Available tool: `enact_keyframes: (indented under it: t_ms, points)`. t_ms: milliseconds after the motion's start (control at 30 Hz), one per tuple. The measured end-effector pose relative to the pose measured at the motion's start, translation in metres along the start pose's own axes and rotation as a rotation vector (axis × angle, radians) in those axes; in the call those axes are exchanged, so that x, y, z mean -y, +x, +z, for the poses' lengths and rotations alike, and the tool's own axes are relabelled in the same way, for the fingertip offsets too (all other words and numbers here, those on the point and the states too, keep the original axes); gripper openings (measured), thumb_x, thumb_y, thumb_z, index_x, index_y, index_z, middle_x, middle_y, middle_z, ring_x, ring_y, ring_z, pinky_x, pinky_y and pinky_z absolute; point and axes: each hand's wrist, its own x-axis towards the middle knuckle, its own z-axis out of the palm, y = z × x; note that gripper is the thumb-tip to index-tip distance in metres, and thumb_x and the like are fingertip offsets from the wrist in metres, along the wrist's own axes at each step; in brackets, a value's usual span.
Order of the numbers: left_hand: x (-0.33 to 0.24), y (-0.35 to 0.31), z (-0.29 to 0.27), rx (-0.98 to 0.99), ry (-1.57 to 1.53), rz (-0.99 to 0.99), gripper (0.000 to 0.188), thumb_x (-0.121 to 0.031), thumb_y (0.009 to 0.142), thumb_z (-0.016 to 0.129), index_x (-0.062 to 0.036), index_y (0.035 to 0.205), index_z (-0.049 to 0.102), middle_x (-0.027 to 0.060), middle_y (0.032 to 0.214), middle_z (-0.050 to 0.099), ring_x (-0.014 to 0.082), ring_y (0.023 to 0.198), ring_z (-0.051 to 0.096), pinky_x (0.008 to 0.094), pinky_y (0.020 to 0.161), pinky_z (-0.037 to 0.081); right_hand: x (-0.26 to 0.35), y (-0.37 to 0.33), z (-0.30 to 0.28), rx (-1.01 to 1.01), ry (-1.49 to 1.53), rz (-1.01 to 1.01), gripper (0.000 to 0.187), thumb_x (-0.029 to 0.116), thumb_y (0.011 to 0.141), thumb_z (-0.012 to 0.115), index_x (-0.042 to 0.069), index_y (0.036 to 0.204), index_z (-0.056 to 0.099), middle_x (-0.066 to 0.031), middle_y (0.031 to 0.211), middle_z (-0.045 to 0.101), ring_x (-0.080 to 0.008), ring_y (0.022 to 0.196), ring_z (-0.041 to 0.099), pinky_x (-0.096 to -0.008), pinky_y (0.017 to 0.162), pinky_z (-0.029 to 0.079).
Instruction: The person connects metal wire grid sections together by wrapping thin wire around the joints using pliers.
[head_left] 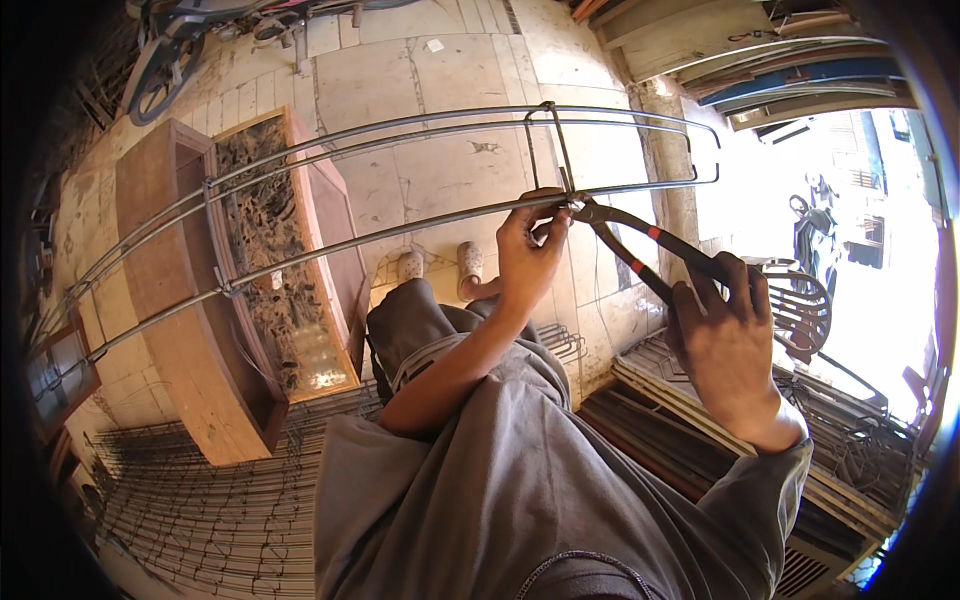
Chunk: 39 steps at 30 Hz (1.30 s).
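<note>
A long cage of thin steel rods [400, 236], tied with bent stirrups, stretches across in front of me from far left to right. My left hand [530, 255] is closed around the nearest rod, its fingertips at the joint where an upright stirrup [563, 150] meets it. With my right hand [728, 355] I grip the dark handles of a pair of pincers [652, 234], which have red bands. The pincers' jaws are at that same joint, beside my left fingertips. Any tie wire between the jaws is too small to make out.
A wooden cabinet frame [165, 290] and a stained board [265, 230] stand at the left, beneath the cage. Many tied rods [190, 510] lie at lower left. Stacked timber strips [640, 425] are at my right. A motorcycle [820, 230] stands in the bright doorway.
</note>
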Motion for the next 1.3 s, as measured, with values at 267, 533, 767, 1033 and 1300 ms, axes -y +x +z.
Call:
enact_keyframes:
  t_ms: [267,533,767,1033,1300]
  points:
    - [-0.007,-0.002,0.001,0.001,0.005,-0.028,0.017,-0.001,0.091,0.063,0.0048,0.107,0.062,0.0105,0.090,0.070,0.0112,0.080,0.065,0.0220,0.065,0.052,0.003,-0.002,0.000,-0.147,-0.074,-0.054,0.016,0.008,0.074,0.062,0.000,0.087,0.067,-0.0111,0.101,0.065,-0.0332,0.109,0.056,-0.0471,0.090,0.044]
    - [-0.013,-0.002,-0.002,0.047,0.005,-0.091,0.021,0.000,0.092,0.062,0.0031,0.112,0.059,0.0094,0.099,0.068,0.0131,0.086,0.065,0.0234,0.069,0.049,-0.033,-0.001,0.003,-0.070,0.098,-0.111,0.025,0.019,0.076,0.075,0.004,0.092,0.063,-0.0126,0.088,0.062,-0.0355,0.108,0.056,-0.0506,0.087,0.047]
    - [-0.019,-0.027,0.007,-0.134,0.128,0.223,0.042,0.005,0.083,0.069,-0.0017,0.118,0.046,0.0097,0.104,0.054,0.0161,0.090,0.055,0.0256,0.071,0.047,-0.061,0.034,-0.024,0.192,0.522,0.051,0.017,0.014,0.085,0.069,-0.001,0.088,0.062,-0.0182,0.076,0.060,-0.0352,0.076,0.058,-0.0452,0.071,0.046]
    - [-0.051,-0.018,-0.007,0.028,0.217,0.760,0.016,0.004,0.085,0.061,0.0002,0.098,0.052,0.0130,0.094,0.055,0.0197,0.083,0.054,0.0325,0.075,0.044,-0.087,0.060,-0.031,0.424,0.766,0.349,0.040,0.039,0.097,0.057,0.000,0.097,0.066,-0.0092,0.075,0.065,-0.0158,0.062,0.063,-0.0312,0.058,0.049]
    - [-0.080,0.014,-0.020,0.113,1.028,0.747,0.074,-0.026,0.075,0.079,-0.0030,0.136,0.043,0.0191,0.127,0.051,0.0343,0.116,0.050,0.0453,0.101,0.040,-0.088,0.089,-0.049,0.611,0.735,0.406,0.032,0.031,0.099,0.054,0.000,0.101,0.061,-0.0051,0.071,0.063,-0.0114,0.053,0.061,-0.0256,0.045,0.046]
